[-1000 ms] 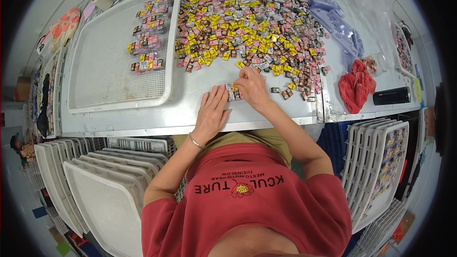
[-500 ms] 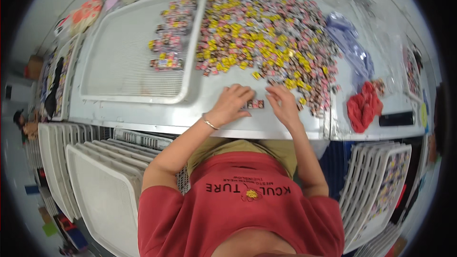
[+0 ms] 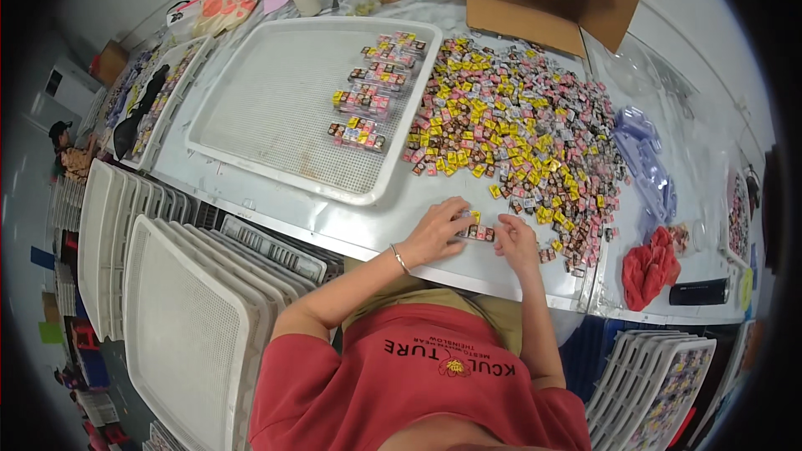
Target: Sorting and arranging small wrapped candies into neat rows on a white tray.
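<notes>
A short row of small square printed pieces [image 3: 479,232], brown and pink with a yellow one at the back, sits on the table in front of me. It appears to be in a clear case. My left hand [image 3: 440,232] is closed about its left end, thumb on the near side. At the right end, my right hand [image 3: 518,242] has its fingers curled together; whatever they hold is hidden. Just beyond lies a wide heap of loose pieces [image 3: 522,121] in yellow, pink, brown and grey. Several filled clear cases [image 3: 357,134] lie along the right side of a white mesh tray [image 3: 276,100].
An open cardboard box [image 3: 522,21] stands behind the heap. To the right are purple plastic pieces [image 3: 643,159], a red cloth or bag [image 3: 649,269] and a black object [image 3: 699,293]. Stacked white trays [image 3: 188,317] stand below the table's left edge, others [image 3: 656,392] at right.
The view has tilted up and shifted, showing more of the cardboard box. Both hands stay at the row; the right hand has closed in on its right end, and a yellow piece now shows there.
</notes>
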The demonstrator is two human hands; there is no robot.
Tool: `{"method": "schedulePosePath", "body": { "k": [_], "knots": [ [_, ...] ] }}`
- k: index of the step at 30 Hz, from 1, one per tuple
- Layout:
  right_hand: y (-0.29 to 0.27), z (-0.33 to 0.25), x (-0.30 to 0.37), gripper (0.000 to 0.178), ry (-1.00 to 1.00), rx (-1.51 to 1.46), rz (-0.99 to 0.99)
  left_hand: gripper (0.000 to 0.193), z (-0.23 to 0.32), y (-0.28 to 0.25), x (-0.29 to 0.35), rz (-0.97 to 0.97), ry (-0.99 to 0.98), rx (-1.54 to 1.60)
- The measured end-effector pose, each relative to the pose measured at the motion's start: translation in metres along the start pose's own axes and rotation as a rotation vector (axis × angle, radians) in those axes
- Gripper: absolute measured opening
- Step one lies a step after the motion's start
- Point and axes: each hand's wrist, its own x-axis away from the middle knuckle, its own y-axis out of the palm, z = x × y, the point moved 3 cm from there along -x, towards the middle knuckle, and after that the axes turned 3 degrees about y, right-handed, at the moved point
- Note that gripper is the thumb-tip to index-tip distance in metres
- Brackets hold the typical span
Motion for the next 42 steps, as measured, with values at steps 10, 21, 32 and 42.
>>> {"method": "schedulePosePath", "body": {
  "k": [10,21,32,42],
  "knots": [
    [0.014,-0.003,0.009,0.010,0.006,-0.176,-0.061,0.069,0.011,-0.020,0.039,0.105,-0.284,-0.086],
    [0.023,-0.062,-0.018,0.018,-0.020,-0.118,-0.245,0.057,0.012,-0.083,0.023,0.149,-0.303,0.107],
    [0.182,-0.161,-0.151,0.017,-0.201,0.010,-0.236,0.053,-0.152,-0.189,0.026,0.365,-0.460,-0.193],
    [0.176,-0.168,-0.154,0.017,-0.613,0.340,-0.089,0.048,-0.129,-0.144,0.066,1.096,-0.916,0.863]
  ]
}}
